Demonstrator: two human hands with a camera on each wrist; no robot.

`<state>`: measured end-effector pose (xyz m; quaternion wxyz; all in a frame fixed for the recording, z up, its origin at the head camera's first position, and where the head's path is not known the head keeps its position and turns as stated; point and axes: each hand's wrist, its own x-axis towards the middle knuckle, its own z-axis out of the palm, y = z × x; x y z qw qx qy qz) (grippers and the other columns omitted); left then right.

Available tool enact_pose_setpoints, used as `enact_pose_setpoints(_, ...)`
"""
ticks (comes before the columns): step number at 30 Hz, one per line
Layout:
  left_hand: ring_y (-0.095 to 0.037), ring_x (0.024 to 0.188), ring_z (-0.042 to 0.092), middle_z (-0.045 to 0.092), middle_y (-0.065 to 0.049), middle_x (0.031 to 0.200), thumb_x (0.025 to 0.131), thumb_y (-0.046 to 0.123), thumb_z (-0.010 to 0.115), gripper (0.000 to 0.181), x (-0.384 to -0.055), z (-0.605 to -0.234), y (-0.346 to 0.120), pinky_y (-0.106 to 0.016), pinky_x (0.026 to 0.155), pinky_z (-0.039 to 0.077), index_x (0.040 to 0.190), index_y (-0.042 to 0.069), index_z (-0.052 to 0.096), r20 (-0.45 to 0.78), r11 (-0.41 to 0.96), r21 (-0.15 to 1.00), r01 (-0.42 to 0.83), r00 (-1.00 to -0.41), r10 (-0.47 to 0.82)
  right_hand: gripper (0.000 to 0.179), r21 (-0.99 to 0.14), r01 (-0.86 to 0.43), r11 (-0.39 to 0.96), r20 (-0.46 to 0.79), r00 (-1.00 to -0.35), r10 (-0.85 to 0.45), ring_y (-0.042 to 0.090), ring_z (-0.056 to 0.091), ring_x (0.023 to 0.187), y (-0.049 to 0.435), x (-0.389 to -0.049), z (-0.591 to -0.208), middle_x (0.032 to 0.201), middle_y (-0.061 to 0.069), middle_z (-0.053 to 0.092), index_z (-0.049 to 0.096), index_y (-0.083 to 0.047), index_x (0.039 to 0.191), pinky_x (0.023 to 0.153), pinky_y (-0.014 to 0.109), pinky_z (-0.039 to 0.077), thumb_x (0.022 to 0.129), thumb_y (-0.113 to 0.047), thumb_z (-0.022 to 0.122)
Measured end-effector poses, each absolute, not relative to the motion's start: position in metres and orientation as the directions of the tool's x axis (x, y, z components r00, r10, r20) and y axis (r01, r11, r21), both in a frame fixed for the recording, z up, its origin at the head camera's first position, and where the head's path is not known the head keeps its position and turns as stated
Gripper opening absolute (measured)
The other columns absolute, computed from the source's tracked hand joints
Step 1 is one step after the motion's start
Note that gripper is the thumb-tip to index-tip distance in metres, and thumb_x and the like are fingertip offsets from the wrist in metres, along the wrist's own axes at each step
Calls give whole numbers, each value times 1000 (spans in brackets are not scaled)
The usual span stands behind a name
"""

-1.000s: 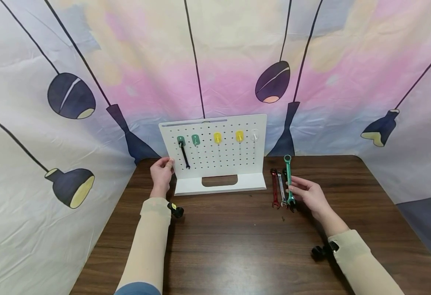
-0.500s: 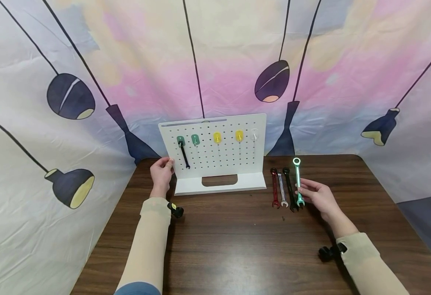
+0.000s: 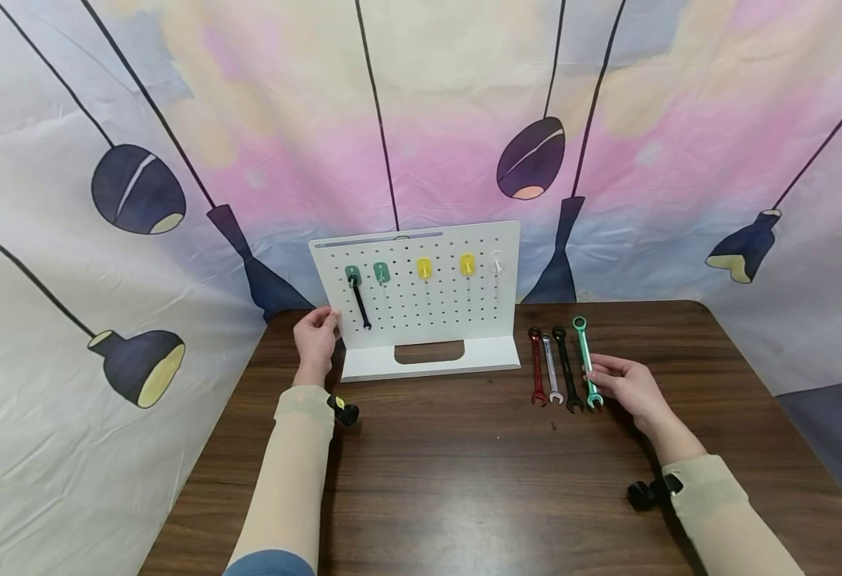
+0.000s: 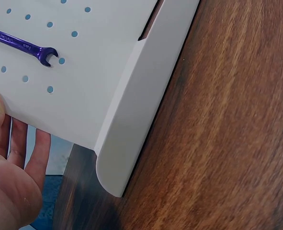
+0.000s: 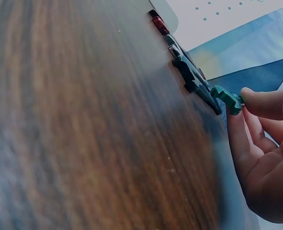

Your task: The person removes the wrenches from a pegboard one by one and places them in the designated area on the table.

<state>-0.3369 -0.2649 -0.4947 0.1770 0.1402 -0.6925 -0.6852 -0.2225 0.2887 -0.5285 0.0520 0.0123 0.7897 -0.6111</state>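
Note:
My left hand [image 3: 315, 346] pinches the left edge of a white pegboard stand [image 3: 445, 308], thumb on the front and fingers behind. From its leftmost green hook hangs a dark wrench [image 3: 361, 306], which looks purple [image 4: 24, 45] in the left wrist view. On the right, my right hand [image 3: 629, 390] holds a green combination wrench [image 3: 584, 352] between thumb and fingers. That wrench is at the right end of a row with a red wrench [image 3: 537, 368], a silver wrench [image 3: 552, 368] and a black wrench [image 3: 567, 368]. Whether it touches the table is hard to tell.
Other hooks on the board hold nothing: a green hook [image 3: 382, 273], two yellow hooks [image 3: 424, 268] and a clear hook [image 3: 496, 262]. The brown wooden table [image 3: 449, 472] extends toward me. A printed cloth backdrop [image 3: 435, 104] hangs behind it.
My right hand has carried the green wrench rightward from over the black wrench and lowered it beside that wrench, which is now uncovered. My left hand keeps its place on the board.

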Motion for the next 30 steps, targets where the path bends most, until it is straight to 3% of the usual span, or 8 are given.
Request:
enact_pose_setpoints(8,-14,95,64,65,0,99,105,17,73,24,-336,-496,-265,-33,87,60,119,-3,71,57,23,998,52,-895,-443,53,-942,81,326,-97,-995,-33,-2,69,96,289,-223,-532,139,29,64,50,9,152,84,22,59,109,-17,66)
enact_pose_setpoints(19,-14,93,63,63,1,96,104,17,74,27,-337,-498,-265,-47,97,59,121,-3,73,69,28,998,62,-891,-449,52,-922,94,376,-108,-994,-16,2,69,100,289,-220,-532,139,29,65,51,9,152,85,24,60,110,-19,65)
enact_pose_setpoints(30,-13,93,64,63,1,97,104,18,74,26,-337,-497,-265,-33,85,60,120,-3,72,60,28,998,53,-893,-446,51,-910,102,403,-116,-993,-9,-1,68,101,290,-223,-532,141,27,64,52,8,152,85,23,60,110,-18,64)
